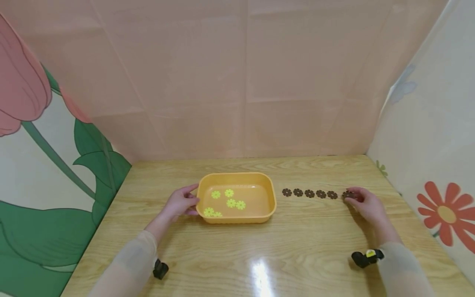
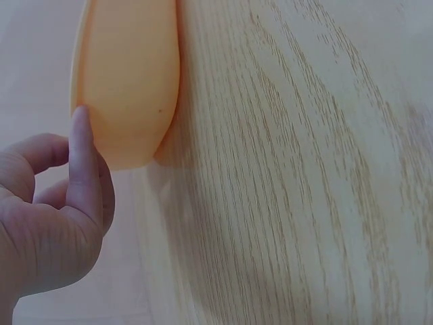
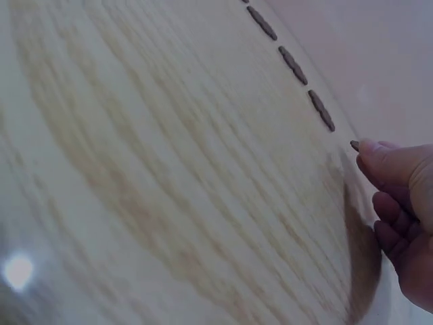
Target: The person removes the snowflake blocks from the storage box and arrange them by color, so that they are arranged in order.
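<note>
A yellow-orange plastic basin (image 1: 237,219) stands on the table with several small yellow-green flower-shaped pieces (image 1: 231,203) lying in it. At the basin's left end is my left hand (image 1: 181,201). In the left wrist view one straight finger (image 2: 82,162) touches the outer wall just below the rim. Several dark brown flower-shaped pieces (image 1: 309,193) lie flat in a straight row right of the basin. At the row's right end my right hand (image 1: 367,205) pinches another brown flower-shaped piece (image 1: 347,195) between thumb and fingers. Only its edge (image 3: 355,145) shows in the right wrist view.
The wood-grain table (image 1: 222,255) meets a pink cloth backdrop (image 1: 245,82) at the back. Printed flower panels flank it, a tulip (image 1: 22,70) on the left and a red flower (image 1: 447,214) on the right. Black straps (image 1: 366,258) are on the wrists.
</note>
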The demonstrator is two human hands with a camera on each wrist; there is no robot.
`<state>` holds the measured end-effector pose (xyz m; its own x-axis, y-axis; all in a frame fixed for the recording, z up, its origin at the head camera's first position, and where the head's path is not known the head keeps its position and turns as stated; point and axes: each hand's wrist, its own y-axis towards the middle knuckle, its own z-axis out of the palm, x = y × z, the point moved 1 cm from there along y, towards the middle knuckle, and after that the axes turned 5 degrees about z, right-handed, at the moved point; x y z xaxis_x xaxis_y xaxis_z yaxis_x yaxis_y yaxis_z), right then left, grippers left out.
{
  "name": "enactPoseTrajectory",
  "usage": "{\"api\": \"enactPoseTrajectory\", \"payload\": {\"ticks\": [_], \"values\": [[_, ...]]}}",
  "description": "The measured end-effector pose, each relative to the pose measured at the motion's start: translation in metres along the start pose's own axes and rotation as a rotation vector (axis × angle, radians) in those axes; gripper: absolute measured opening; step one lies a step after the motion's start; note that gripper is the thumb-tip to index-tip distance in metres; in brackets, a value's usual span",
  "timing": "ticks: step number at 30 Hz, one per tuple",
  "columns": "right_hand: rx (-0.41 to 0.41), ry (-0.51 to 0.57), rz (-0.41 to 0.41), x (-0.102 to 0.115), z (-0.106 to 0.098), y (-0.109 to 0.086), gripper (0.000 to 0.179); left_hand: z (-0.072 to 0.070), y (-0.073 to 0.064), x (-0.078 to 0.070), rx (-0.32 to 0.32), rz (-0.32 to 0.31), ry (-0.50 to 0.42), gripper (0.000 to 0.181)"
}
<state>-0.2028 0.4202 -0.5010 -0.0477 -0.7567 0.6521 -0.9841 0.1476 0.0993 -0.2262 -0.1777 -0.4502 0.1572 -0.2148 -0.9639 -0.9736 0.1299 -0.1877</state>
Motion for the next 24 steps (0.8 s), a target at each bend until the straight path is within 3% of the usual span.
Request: {"api": "enactPoseTrajectory", "payload": {"ticks": [10, 24], "values": [[-0.056, -0.07, -0.055, -0.011, 0.007, 0.01, 0.035, -0.001, 0.002, 0.002, -0.005, -0.011, 0.001, 0.061], [-0.077, -0.108, -0.147, -0.008, 0.007, 0.014, 0.028, 0.0, 0.002, 0.001, 0.0, -0.013, -0.009, 0.062]]}}
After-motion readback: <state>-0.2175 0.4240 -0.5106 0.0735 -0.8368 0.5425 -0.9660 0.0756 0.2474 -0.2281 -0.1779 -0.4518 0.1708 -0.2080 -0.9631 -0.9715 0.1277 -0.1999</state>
